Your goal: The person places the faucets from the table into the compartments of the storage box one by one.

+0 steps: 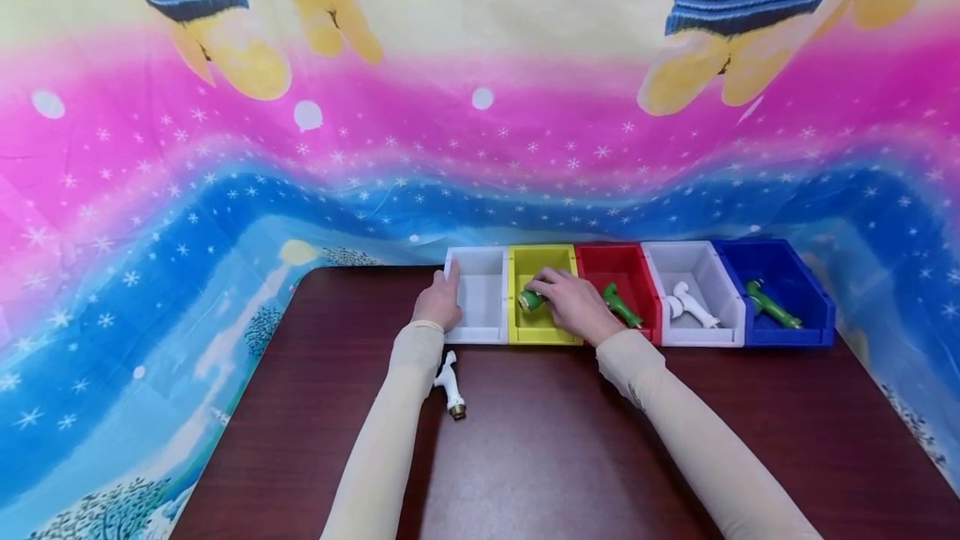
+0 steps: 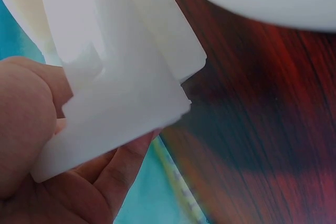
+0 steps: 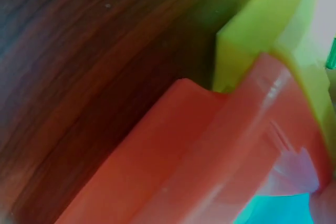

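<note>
My left hand (image 1: 438, 304) grips the side wall of the leftmost white bin (image 1: 480, 337); in the left wrist view the thumb and fingers lie on opposite sides of its white wall (image 2: 121, 114). My right hand (image 1: 579, 305) holds a green tap (image 1: 530, 301) over the yellow bin (image 1: 545, 338), its round end showing left of the fingers. The hand hides the rest of that tap. On the table, by the left sleeve, lies a white tap (image 1: 452, 390) with a brass-coloured end.
To the right stand a red bin (image 1: 611, 261) with a green tap (image 1: 621, 307), another white bin (image 1: 693, 340) with a white tap (image 1: 697, 307), and a blue bin (image 1: 795, 273) with a green tap (image 1: 775, 307). A printed cloth (image 1: 480, 165) hangs behind the brown table (image 1: 540, 457).
</note>
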A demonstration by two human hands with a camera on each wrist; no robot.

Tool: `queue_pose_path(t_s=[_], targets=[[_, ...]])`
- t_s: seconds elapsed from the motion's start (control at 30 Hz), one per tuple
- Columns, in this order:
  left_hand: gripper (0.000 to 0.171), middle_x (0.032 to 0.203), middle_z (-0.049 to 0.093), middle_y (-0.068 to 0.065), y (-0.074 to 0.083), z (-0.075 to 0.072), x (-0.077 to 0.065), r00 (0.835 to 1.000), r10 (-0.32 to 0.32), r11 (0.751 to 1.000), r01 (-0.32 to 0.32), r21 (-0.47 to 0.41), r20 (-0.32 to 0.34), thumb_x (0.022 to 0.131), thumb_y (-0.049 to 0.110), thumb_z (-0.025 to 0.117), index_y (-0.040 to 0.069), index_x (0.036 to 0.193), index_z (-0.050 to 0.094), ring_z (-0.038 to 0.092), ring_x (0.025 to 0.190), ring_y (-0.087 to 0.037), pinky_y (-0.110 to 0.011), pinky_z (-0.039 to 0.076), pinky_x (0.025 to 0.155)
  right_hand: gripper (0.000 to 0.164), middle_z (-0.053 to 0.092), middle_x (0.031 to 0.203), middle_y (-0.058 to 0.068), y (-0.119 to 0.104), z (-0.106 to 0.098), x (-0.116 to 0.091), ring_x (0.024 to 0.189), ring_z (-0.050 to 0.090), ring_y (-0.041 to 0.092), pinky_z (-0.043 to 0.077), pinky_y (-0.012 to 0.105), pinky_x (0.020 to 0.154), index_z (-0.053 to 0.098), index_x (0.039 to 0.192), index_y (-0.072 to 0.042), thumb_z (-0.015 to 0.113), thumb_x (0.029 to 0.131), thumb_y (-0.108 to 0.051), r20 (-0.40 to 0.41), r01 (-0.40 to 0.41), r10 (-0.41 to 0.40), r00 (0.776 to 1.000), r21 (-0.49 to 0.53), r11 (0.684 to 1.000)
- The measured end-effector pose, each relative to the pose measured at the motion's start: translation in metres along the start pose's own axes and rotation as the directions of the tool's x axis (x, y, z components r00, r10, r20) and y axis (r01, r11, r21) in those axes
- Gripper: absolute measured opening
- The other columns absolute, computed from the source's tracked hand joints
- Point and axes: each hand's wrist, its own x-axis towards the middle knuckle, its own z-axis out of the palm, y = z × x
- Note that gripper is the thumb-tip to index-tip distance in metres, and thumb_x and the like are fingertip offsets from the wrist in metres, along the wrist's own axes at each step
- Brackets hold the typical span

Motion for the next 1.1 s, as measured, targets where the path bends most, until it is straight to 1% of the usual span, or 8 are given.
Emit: queue_pose_path(t_s=[0.17, 0.23, 0.37, 0.53, 0.73, 0.87, 1.1], targets=[[0.091, 0.145, 0.046, -0.024, 0.0020, -0.0003, 0.0004, 1.000, -0.001, 1.000, 0.001, -0.012, 0.001, 0.097, 0.003, 0.064, 0.018, 0.169, 0.010, 0.057, 0.061, -0.024, -0.041, 0.055, 0.071, 0.044, 0.065, 0.122, 0.004, 0.0018, 0.0025, -0.0017, 0.105, 0.067, 0.027, 0.058, 0.045, 0.090, 0.074, 0.127, -0.020, 0.074, 0.088, 0.000, 0.026, 0.035, -0.035, 0.999, -0.023, 0.999], [0.091, 0.145, 0.046, -0.024, 0.0028, -0.0011, 0.0001, 1.000, -0.001, 1.000, 0.001, -0.013, 0.000, 0.097, 0.003, 0.065, 0.018, 0.169, 0.011, 0.057, 0.061, -0.024, -0.041, 0.056, 0.071, 0.044, 0.065, 0.123, 0.004, 0.0024, 0.0029, -0.0019, 0.108, 0.066, 0.026, 0.057, 0.046, 0.094, 0.073, 0.127, -0.021, 0.072, 0.089, 0.000, 0.032, 0.040, -0.039, 0.999, -0.028, 0.999], [0.091, 0.146, 0.045, -0.025, 0.0017, -0.0008, -0.0006, 1.000, 0.004, 1.000, -0.004, -0.010, 0.001, 0.097, 0.004, 0.065, 0.018, 0.169, 0.011, 0.056, 0.060, -0.025, -0.041, 0.054, 0.069, 0.044, 0.065, 0.123, 0.004, 0.0016, 0.0035, -0.0020, 0.111, 0.065, 0.026, 0.054, 0.047, 0.099, 0.073, 0.128, -0.021, 0.074, 0.089, -0.001, 0.042, 0.036, -0.035, 0.999, -0.030, 0.999], [0.089, 0.146, 0.045, -0.028, -0.0003, -0.0014, -0.0019, 1.000, 0.018, 1.000, -0.018, 0.010, -0.002, 0.097, 0.003, 0.063, 0.015, 0.168, 0.012, 0.054, 0.058, -0.024, -0.039, 0.051, 0.064, 0.045, 0.066, 0.123, 0.003, 0.0010, 0.0060, -0.0011, 0.112, 0.065, 0.026, 0.053, 0.046, 0.101, 0.073, 0.129, -0.021, 0.076, 0.088, -0.002, 0.052, 0.036, -0.034, 0.998, -0.046, 0.998], [0.088, 0.144, 0.046, -0.027, 0.0006, -0.0031, -0.0024, 1.000, 0.013, 1.000, -0.013, 0.004, -0.006, 0.097, 0.003, 0.064, 0.015, 0.168, 0.013, 0.055, 0.060, -0.025, -0.041, 0.054, 0.068, 0.045, 0.066, 0.124, 0.003, 0.0009, 0.0065, -0.0002, 0.113, 0.065, 0.027, 0.052, 0.047, 0.103, 0.073, 0.130, -0.022, 0.076, 0.088, -0.004, 0.057, 0.050, -0.047, 0.997, -0.060, 0.997], [0.089, 0.143, 0.047, -0.026, 0.0006, -0.0031, -0.0025, 1.000, 0.011, 1.000, -0.011, -0.004, -0.011, 0.097, 0.003, 0.064, 0.016, 0.168, 0.013, 0.056, 0.061, -0.025, -0.042, 0.055, 0.069, 0.045, 0.066, 0.124, 0.003, 0.0000, 0.0063, -0.0002, 0.113, 0.065, 0.028, 0.051, 0.048, 0.104, 0.072, 0.130, -0.023, 0.077, 0.089, -0.006, 0.074, 0.061, -0.055, 0.996, -0.076, 0.995], [0.089, 0.145, 0.046, -0.025, 0.0007, -0.0022, -0.0024, 1.000, 0.001, 1.000, -0.001, -0.009, -0.007, 0.097, 0.004, 0.064, 0.017, 0.169, 0.012, 0.057, 0.062, -0.025, -0.042, 0.057, 0.073, 0.044, 0.066, 0.124, 0.002, -0.0004, 0.0069, -0.0012, 0.113, 0.066, 0.028, 0.051, 0.048, 0.104, 0.072, 0.132, -0.023, 0.075, 0.090, -0.008, 0.094, 0.068, -0.059, 0.994, -0.095, 0.993]])
